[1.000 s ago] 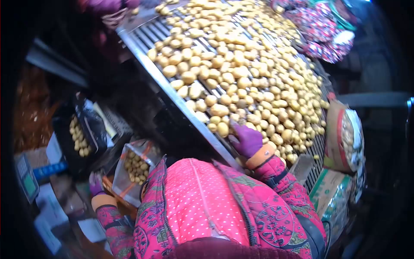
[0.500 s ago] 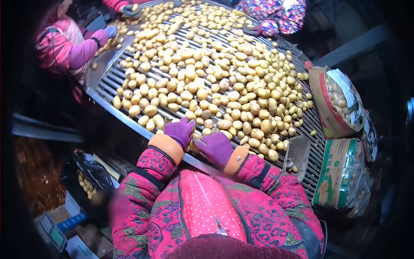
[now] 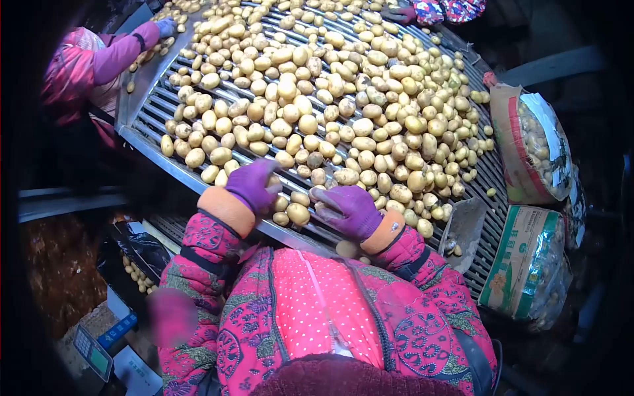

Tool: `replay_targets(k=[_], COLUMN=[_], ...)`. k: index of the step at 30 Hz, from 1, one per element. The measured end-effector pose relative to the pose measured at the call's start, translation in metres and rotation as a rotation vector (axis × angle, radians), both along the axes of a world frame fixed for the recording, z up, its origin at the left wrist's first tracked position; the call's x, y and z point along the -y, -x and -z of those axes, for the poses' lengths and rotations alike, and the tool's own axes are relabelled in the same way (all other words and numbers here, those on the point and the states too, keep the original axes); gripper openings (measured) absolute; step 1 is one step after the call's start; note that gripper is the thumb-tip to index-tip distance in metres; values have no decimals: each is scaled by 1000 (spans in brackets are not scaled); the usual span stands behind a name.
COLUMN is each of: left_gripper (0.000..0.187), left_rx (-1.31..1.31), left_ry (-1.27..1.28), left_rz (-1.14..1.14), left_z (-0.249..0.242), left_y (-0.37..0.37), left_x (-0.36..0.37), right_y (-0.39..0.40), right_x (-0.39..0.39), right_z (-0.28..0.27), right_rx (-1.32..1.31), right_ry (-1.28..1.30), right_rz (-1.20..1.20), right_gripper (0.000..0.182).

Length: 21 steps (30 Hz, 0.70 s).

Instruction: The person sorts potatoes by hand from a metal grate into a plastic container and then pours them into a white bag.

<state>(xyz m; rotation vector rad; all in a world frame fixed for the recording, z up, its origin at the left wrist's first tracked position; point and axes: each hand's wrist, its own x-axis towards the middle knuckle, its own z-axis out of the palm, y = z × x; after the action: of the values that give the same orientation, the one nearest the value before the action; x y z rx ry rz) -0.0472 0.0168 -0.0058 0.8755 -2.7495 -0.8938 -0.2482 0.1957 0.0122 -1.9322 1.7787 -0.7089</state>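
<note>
Both my hands wear purple gloves with orange cuffs and work at the near edge of a metal roller table (image 3: 152,142) covered with yellow potatoes (image 3: 330,99). My left hand (image 3: 251,185) is curled down over a potato at the front row. A little to its right, my right hand (image 3: 350,210) lies on the potatoes with its fingers pointing left. Whether it grips one is hidden. One potato (image 3: 347,249) sits just below my right wrist at the table's rim.
A co-worker in a pink sleeve (image 3: 99,63) picks at the table's far left corner, and another gloved hand (image 3: 399,13) reaches in at the top. Two filled sacks (image 3: 531,142) (image 3: 528,264) stand at the right beside a metal scoop (image 3: 462,228). A black crate (image 3: 135,270) and scale (image 3: 92,356) sit lower left.
My left hand came up from the bags and crate at lower left and joined my right hand on the potatoes. Both hands have since shifted slightly along the front row.
</note>
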Motion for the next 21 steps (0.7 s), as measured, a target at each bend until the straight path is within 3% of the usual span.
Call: replay_targets(k=[3,4,5,6,7,9,10,11,13,14,18,21], left_gripper=[43,42,42,40,42,45,47,48,50,46,48,44], left_rx=[-511,-551,-590,-807,-805,-766,-753,-836,-865,-886,-825,-804], left_ry=[-618,-835,-1048,-1196,-1234,-1337,-1419,-1666,-1699,-1700,-1619,-1507], left_rz=[-340,-447,-560,-606,-617,-701,-767,-809,-887,-1009,-973,-932], left_z=[22,23,10,-13,-23,0,3,6,1,-27,-24,-14], left_y=[-25,-39,-52,-50,-57,-74,-79,-83,-76,-62,-64,-69], left_x=[12,16,18,3,-3,-15,-20,-20,-27,-28,-29,-30], right_y=[4,3,2,0,-7,-24,-25,-32,-45,-50,-60,-51], right_x=[-1,0,2,3,8,18,16,19,24,27,39,42], right_z=[5,1,-3,-5,-11,-23,-10,0,10,7,-1,-4], right_rx=[135,146,157,-9,-4,-208,-195,-186,-449,-476,-543,-407], right_ry=[104,123,142,169,169,-155,85,98,110,110,78,-101], right_rz=[61,94,122,90,77,-120,-267,-283,-405,-378,-356,-399], right_gripper=[37,38,38,38,38,33,33,33,35,37,39,49])
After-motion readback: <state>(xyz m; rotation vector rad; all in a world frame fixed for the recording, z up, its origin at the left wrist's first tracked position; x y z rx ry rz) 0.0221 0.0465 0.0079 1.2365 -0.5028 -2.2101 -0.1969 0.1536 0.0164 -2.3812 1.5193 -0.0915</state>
